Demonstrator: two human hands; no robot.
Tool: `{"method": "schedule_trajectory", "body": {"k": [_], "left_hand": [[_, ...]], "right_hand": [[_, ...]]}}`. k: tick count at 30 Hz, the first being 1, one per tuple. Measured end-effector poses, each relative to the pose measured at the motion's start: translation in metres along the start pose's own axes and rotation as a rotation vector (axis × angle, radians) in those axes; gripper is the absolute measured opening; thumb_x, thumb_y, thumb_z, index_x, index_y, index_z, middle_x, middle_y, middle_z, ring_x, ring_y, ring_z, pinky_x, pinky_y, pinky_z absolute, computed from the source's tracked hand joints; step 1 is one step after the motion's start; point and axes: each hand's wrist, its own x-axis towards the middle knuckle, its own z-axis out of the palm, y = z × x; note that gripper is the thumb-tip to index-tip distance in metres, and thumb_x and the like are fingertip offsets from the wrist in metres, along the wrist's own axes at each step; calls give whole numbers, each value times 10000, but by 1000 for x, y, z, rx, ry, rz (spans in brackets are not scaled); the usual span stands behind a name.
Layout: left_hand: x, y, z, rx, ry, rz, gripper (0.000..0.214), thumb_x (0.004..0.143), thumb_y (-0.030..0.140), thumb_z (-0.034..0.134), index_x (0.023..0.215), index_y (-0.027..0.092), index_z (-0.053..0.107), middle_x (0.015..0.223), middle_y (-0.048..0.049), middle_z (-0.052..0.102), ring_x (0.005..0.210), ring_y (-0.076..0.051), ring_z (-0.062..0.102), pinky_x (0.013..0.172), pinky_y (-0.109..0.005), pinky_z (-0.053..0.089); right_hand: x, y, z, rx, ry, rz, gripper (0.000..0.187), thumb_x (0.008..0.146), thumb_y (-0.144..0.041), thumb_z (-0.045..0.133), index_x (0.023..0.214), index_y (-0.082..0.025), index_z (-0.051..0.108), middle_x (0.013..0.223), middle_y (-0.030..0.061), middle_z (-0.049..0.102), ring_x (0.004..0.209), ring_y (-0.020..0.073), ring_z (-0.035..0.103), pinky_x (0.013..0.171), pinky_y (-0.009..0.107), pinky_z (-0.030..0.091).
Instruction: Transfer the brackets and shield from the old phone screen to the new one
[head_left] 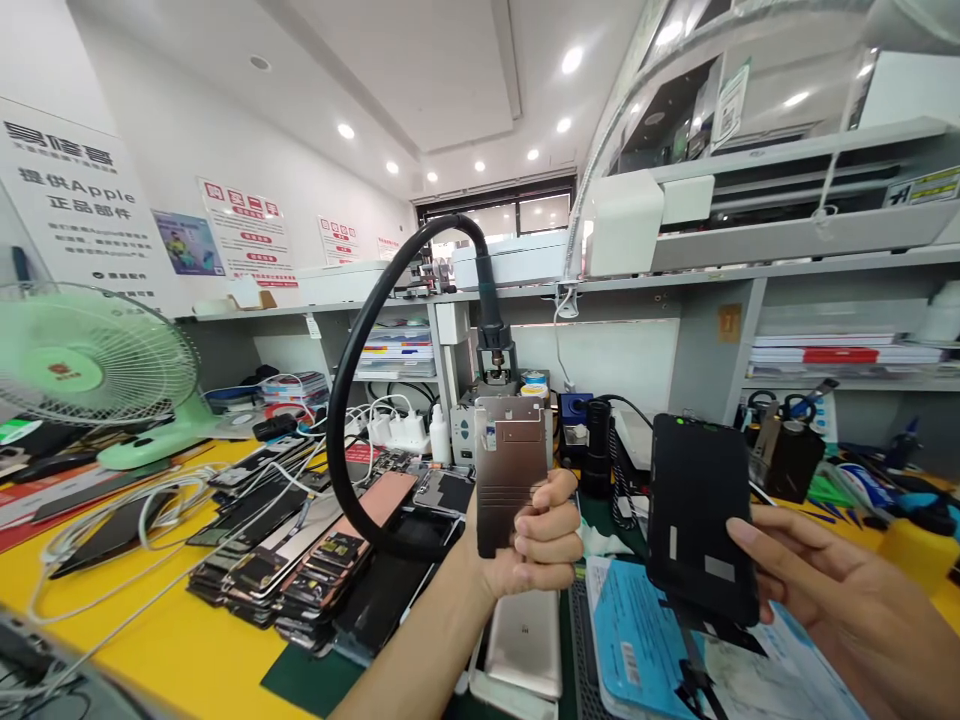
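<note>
Metal plate [517, 450] is held pretty much upright in the left grip [536, 545], which is curled around its lower right side. Black slab [701, 500] is pinched by the right grip [817, 570] near its lower right edge, long axis also close to vertical. So both are held up over the desk [225, 650], nearly parallel, slab off to the plate's right, gap between.
</note>
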Motion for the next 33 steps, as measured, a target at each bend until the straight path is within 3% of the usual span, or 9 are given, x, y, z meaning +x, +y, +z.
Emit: {"method": "schedule_trajectory", "body": {"k": [6, 9, 12, 15, 22, 26, 30, 33], "left_hand": [[0, 0, 1, 113, 66, 22, 424, 882, 347, 555, 546, 236, 322, 383, 101, 147, 336, -62, 44, 249, -172, 94], [9, -5, -3, 186, 163, 208, 324, 882, 357, 552, 627, 223, 404, 443, 88, 256, 349, -71, 182, 270, -173, 232], [20, -11, -7, 280, 299, 423, 254, 913, 381, 544, 745, 214, 451, 548, 56, 458, 401, -91, 430, 336, -191, 374], [25, -17, -10, 396, 395, 527, 202, 931, 343, 567, 819, 210, 464, 666, 28, 596, 488, -116, 583, 408, -216, 461], [20, -22, 0, 570, 390, 584, 225, 853, 292, 702, 879, 198, 499, 858, 22, 608, 618, -114, 636, 603, -301, 578], [20, -24, 2, 606, 392, 584, 237, 837, 308, 716, 863, 202, 505, 824, 39, 558, 624, -114, 602, 578, -311, 582], [20, -23, 3, 623, 416, 587, 271, 837, 349, 713, 787, 193, 498, 745, 55, 520, 597, -97, 598, 444, -185, 420], [20, -21, 1, 626, 424, 581, 300, 837, 372, 713, 748, 189, 493, 677, 70, 502, 534, -91, 603, 429, -178, 354]], "right_hand": [[1, 6, -1, 7, 20, -30, 461, 475, -539, 893, 800, -267, 712, 623, 3, 624, 522, 181, 530, 440, 278, 519], [0, 4, -1, 21, -25, -22, 469, 500, -531, 895, 838, -256, 720, 618, 1, 627, 527, 179, 533, 451, 273, 520], [-1, 0, -1, 41, -69, -32, 401, 585, -506, 879, 836, -241, 713, 546, -17, 589, 492, 157, 506, 434, 252, 486], [-2, -3, 1, 60, -48, -38, 366, 638, -486, 867, 834, -224, 703, 524, -33, 566, 477, 135, 485, 432, 232, 465], [-6, -7, 3, 66, -80, -35, 388, 668, -494, 854, 852, -200, 680, 618, -36, 589, 529, 124, 495, 460, 219, 483], [-6, -8, 3, 62, -76, -33, 418, 648, -517, 858, 838, -190, 681, 606, -36, 578, 519, 119, 481, 449, 217, 479], [-4, -5, 3, 66, -88, -42, 411, 673, -506, 848, 876, -189, 681, 621, -31, 586, 525, 121, 485, 447, 218, 481], [-4, -3, 2, 66, -91, -44, 402, 681, -493, 847, 882, -193, 673, 648, -26, 600, 540, 125, 494, 453, 222, 483]]}}
